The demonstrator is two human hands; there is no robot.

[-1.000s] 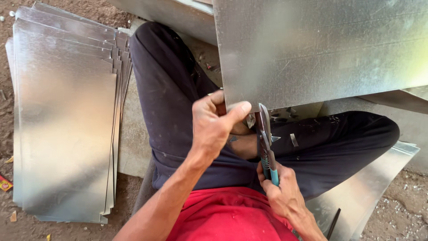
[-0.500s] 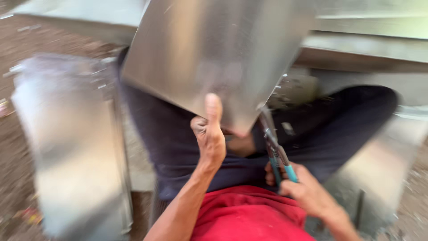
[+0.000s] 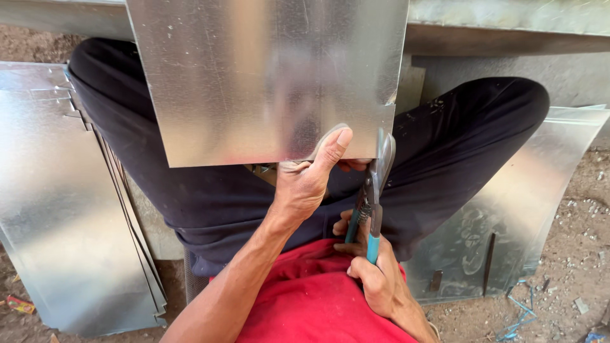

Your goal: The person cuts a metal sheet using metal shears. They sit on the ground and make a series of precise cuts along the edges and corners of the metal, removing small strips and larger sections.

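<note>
Holding the flat, shiny galvanised steel sheet (image 3: 267, 76) from the head view: left hand (image 3: 308, 181) pinches its near edge, thumb pressed flat on top, other fingers hidden beneath. Sheet lies over the lap, directly ahead of both hands, its long axis running left to right.

Right hand (image 3: 375, 282) is closed round the teal-handled metal snips (image 3: 375, 197). Snips point away from the body, blades meeting the sheet's near right corner, just right of the left thumb. Blades look partly closed on the edge, though glare makes this uncertain.

Surface: smooth, mirror-like, faintly speckled; small notch at the right edge.

Surroundings: stack of similar cut sheets (image 3: 63, 209) on the ground at left, edges stepped; a curved sheet offcut (image 3: 508, 216) at right; gritty dirt floor (image 3: 572, 254) with scraps.
</note>
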